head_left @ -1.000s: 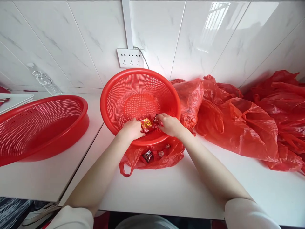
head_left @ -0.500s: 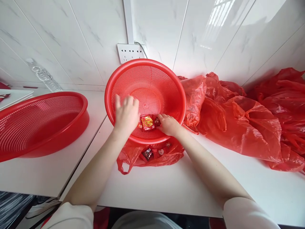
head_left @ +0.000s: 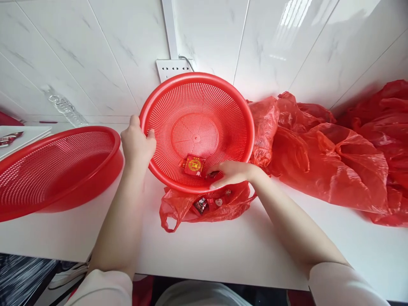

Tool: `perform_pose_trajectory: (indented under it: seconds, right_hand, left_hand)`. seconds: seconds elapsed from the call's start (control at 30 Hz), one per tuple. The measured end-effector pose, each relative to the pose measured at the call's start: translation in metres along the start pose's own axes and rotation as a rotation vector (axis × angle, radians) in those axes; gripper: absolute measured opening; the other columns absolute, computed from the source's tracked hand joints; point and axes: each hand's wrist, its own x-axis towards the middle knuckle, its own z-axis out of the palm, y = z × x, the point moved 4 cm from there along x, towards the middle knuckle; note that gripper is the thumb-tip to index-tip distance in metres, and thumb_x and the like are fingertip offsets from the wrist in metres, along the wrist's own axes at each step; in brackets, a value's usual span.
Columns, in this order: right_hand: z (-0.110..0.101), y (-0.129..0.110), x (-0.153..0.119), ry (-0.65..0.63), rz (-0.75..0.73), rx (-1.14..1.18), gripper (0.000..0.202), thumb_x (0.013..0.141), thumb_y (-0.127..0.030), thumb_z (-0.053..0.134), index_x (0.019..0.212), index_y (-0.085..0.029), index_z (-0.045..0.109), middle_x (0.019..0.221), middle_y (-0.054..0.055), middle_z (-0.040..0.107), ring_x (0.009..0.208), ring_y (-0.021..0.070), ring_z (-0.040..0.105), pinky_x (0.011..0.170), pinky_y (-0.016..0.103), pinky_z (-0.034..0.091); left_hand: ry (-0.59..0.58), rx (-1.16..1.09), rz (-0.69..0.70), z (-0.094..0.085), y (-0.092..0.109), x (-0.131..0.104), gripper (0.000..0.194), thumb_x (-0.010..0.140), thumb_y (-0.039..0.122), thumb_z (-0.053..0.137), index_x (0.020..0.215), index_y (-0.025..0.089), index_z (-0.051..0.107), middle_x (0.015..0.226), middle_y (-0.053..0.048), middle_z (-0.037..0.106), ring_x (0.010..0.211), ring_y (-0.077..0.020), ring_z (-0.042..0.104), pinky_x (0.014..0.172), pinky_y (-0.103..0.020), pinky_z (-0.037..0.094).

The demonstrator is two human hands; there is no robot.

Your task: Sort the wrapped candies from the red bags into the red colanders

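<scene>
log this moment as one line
left hand: holds left rim of tilted round red perforated plastic basket | right hand: at near rim, beside square red packet with gold print | below: thin red plastic bag, wrapped packets showing

"What's round your basket (head_left: pixel 196 129)?"
"My left hand (head_left: pixel 137 144) on its rim at nine o'clock — beyond, a second basket (head_left: pixel 95 182), a bottle (head_left: pixel 68 108) behind that."
"Inside?"
"A packet (head_left: pixel 194 165) at six, my right hand (head_left: pixel 234 172) at five."
"Outside?"
"A bag (head_left: pixel 178 206) at six — more bags (head_left: pixel 338 174) at three, socket (head_left: pixel 172 66) at eleven."
</scene>
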Motion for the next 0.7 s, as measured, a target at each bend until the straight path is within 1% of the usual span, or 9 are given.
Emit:
perform_pose_trajectory:
  seconds: [0.07,0.13,0.2,0.27,0.33,0.4,0.53,0.6,0.7]
  right_hand:
    - [-0.005,-0.002,-0.005,-0.029,-0.058,0.160,0.033,0.081,-0.039,0.066,0.108,-0.020,0.071,0.101,0.005,0.072,0.091,0.0218,0.066,0.083,0.032,0.050]
    - [-0.010,0.000,-0.007,-0.015,-0.049,0.346,0.031,0.085,-0.036,0.061,0.106,-0.017,0.071,0.095,0.005,0.073,0.084,0.0189,0.067,0.077,0.031,0.052]
    - [-0.011,0.001,-0.008,-0.038,-0.025,0.526,0.035,0.084,-0.038,0.063,0.111,-0.016,0.068,0.094,0.006,0.072,0.079,0.0168,0.067,0.071,0.029,0.055]
    - [-0.012,-0.001,-0.011,-0.085,-0.013,0.635,0.043,0.081,-0.039,0.069,0.117,-0.016,0.064,0.095,0.006,0.072,0.079,0.0157,0.068,0.067,0.026,0.056]
    - [-0.015,-0.005,-0.015,-0.090,-0.005,0.643,0.046,0.079,-0.039,0.071,0.118,-0.017,0.063,0.094,0.007,0.072,0.079,0.0155,0.069,0.064,0.024,0.056]
    - [-0.019,-0.012,-0.021,-0.109,-0.035,0.592,0.040,0.080,-0.038,0.069,0.115,-0.017,0.066,0.096,0.007,0.073,0.081,0.0158,0.069,0.067,0.024,0.056]
    - [-0.020,-0.026,-0.034,-0.208,-0.080,0.371,0.038,0.078,-0.030,0.071,0.115,-0.022,0.068,0.097,0.004,0.074,0.088,0.0175,0.070,0.074,0.025,0.055]
    - [-0.022,-0.027,-0.035,-0.123,-0.044,0.254,0.041,0.077,-0.027,0.071,0.118,-0.024,0.067,0.100,0.004,0.074,0.093,0.0188,0.069,0.076,0.026,0.055]
    - [-0.023,-0.028,-0.027,0.151,-0.047,0.151,0.032,0.084,-0.029,0.064,0.115,-0.023,0.067,0.106,0.004,0.072,0.097,0.0190,0.068,0.082,0.030,0.054]
  left_hand:
    - [0.010,-0.002,0.016,-0.001,0.000,0.000,0.028,0.082,0.031,0.058,0.108,0.023,0.054,0.082,-0.007,0.065,0.086,-0.0303,0.065,0.077,-0.045,0.052]
    - [0.004,0.003,0.032,-0.002,0.001,0.000,0.029,0.082,0.031,0.058,0.108,0.022,0.054,0.081,-0.007,0.065,0.085,-0.0306,0.065,0.076,-0.044,0.051]
    - [-0.007,0.005,0.047,-0.003,0.003,0.000,0.030,0.081,0.031,0.058,0.110,0.022,0.053,0.083,-0.007,0.065,0.086,-0.0314,0.065,0.076,-0.045,0.051]
    - [-0.009,-0.001,0.056,-0.004,0.005,0.000,0.031,0.081,0.030,0.058,0.111,0.022,0.053,0.085,-0.008,0.066,0.089,-0.0320,0.064,0.077,-0.045,0.050]
    - [-0.005,-0.014,0.057,-0.004,0.005,0.000,0.031,0.081,0.029,0.059,0.111,0.023,0.053,0.087,-0.008,0.067,0.090,-0.0321,0.064,0.078,-0.045,0.050]
    - [-0.002,-0.027,0.057,-0.004,0.005,0.001,0.031,0.080,0.029,0.060,0.109,0.024,0.053,0.089,-0.008,0.067,0.091,-0.0321,0.064,0.078,-0.045,0.050]
    - [-0.013,-0.033,0.037,0.000,0.000,0.003,0.029,0.079,0.030,0.061,0.106,0.023,0.053,0.092,-0.009,0.067,0.092,-0.0332,0.064,0.077,-0.046,0.050]
    - [-0.017,-0.028,0.016,0.000,-0.001,0.003,0.029,0.079,0.029,0.061,0.106,0.023,0.053,0.091,-0.010,0.067,0.092,-0.0335,0.064,0.077,-0.046,0.050]
    - [-0.017,-0.015,0.007,-0.004,0.005,-0.001,0.031,0.079,0.027,0.061,0.108,0.024,0.052,0.086,-0.008,0.066,0.092,-0.0330,0.064,0.076,-0.045,0.051]
